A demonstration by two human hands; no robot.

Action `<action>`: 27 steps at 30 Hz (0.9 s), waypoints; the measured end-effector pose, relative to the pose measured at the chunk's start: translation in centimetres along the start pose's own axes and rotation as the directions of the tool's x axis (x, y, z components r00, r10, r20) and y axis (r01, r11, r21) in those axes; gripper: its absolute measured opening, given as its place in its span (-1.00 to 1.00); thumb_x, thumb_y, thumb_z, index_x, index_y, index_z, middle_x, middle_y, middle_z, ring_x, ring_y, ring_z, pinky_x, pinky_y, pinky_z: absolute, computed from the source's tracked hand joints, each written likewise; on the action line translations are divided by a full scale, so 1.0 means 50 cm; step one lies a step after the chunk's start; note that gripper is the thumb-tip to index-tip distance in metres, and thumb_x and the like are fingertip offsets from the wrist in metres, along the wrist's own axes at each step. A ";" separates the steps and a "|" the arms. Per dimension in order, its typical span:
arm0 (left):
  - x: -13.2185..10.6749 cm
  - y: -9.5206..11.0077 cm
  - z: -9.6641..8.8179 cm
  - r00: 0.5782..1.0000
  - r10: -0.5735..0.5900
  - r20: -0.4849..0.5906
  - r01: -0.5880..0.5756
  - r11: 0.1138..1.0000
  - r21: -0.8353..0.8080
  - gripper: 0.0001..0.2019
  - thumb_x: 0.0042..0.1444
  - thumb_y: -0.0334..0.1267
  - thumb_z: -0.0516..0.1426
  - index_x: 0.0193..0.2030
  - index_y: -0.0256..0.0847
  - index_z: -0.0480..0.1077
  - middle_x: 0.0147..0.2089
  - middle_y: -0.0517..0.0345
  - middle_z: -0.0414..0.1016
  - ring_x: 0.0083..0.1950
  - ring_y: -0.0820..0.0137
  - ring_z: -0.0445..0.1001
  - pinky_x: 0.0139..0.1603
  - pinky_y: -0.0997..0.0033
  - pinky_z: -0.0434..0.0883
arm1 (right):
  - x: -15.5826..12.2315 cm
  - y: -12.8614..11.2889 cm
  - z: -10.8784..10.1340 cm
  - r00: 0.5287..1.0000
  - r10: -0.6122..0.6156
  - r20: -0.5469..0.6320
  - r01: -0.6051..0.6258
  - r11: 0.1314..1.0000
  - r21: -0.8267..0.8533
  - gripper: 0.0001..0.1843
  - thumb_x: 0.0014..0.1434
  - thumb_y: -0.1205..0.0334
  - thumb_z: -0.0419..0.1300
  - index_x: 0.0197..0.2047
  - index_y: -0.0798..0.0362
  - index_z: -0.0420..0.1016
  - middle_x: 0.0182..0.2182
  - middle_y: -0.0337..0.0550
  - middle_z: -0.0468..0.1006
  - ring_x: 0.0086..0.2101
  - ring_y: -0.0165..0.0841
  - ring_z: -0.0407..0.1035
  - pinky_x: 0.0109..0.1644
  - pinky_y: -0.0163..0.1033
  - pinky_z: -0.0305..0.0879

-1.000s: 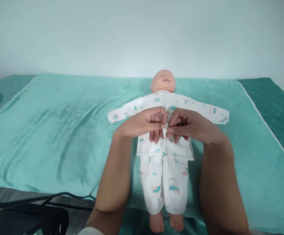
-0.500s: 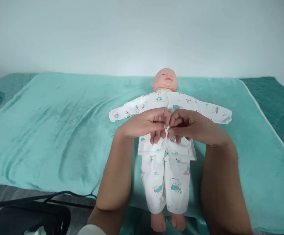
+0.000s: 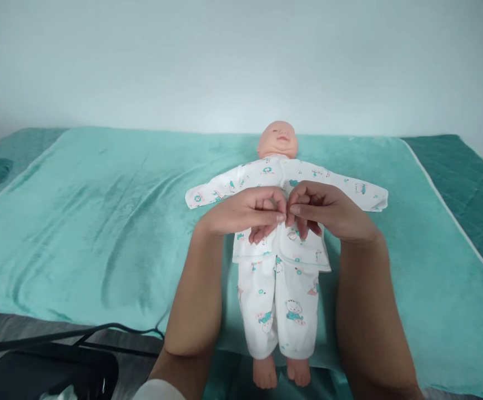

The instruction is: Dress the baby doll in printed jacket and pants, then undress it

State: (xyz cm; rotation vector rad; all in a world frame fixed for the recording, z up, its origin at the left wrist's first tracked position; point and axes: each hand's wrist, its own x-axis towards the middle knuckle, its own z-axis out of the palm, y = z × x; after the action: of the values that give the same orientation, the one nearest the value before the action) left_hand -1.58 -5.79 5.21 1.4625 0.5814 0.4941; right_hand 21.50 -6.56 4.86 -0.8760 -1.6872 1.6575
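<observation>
A baby doll (image 3: 277, 139) lies on its back on a teal blanket (image 3: 100, 211), head away from me, arms spread. It wears a white printed top (image 3: 337, 183) and matching trousers (image 3: 278, 311), with bare feet near the bottom edge. My left hand (image 3: 241, 214) and my right hand (image 3: 328, 211) meet over the doll's chest. Both pinch the front edges of the top together at its middle, fingertips touching. What lies under the fingertips is hidden.
A darker green quilted cover (image 3: 470, 189) shows at the right. A black object (image 3: 45, 372) and a black cable (image 3: 79, 336) lie at the bottom left, below the blanket's edge. A pale wall (image 3: 241, 61) stands behind.
Both hands stayed pinched on the top's front and shifted slightly up the chest. A small fastener seen between the fingertips earlier is now covered.
</observation>
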 end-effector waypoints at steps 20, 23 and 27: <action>0.010 -0.171 -0.058 0.481 0.474 -0.738 0.560 0.481 0.674 -0.54 0.24 -0.40 -0.02 0.25 -0.14 0.39 0.37 0.01 0.42 0.43 0.17 0.30 0.54 -0.05 0.08 | 0.079 0.137 -0.046 0.668 -0.382 -0.639 -0.118 0.793 -0.598 -0.53 0.33 0.09 0.04 0.20 0.07 0.50 0.27 0.03 0.47 0.29 -0.18 0.29 0.46 0.05 0.10; -0.036 -0.182 -0.047 0.541 0.413 -0.732 0.618 0.395 0.680 -0.40 0.20 -0.40 0.00 0.40 -0.09 0.27 0.52 0.07 0.23 0.55 0.18 0.13 0.60 -0.11 -0.06 | 0.047 0.157 -0.061 0.675 -0.418 -0.608 -0.288 0.610 -0.738 -0.49 0.37 0.13 -0.04 0.26 0.10 0.46 0.32 0.06 0.41 0.34 -0.12 0.22 0.50 0.16 -0.08; -0.095 -0.198 -0.052 0.451 0.336 -0.827 0.718 0.413 0.560 -0.32 0.16 -0.41 0.00 0.46 -0.14 0.21 0.56 0.02 0.14 0.58 0.10 0.04 0.57 -0.19 0.00 | -0.023 0.184 -0.107 0.695 -0.402 -0.597 -0.444 0.413 -0.795 -0.44 0.38 0.08 -0.05 0.35 0.08 0.36 0.39 0.05 0.32 0.38 -0.06 0.14 0.47 0.24 -0.08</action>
State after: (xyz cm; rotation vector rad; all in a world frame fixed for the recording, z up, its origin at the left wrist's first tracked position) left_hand -7.27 -7.34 -4.42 2.0044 2.2500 0.7594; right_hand 26.84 -4.32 -4.14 -1.7756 -1.8421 -0.0106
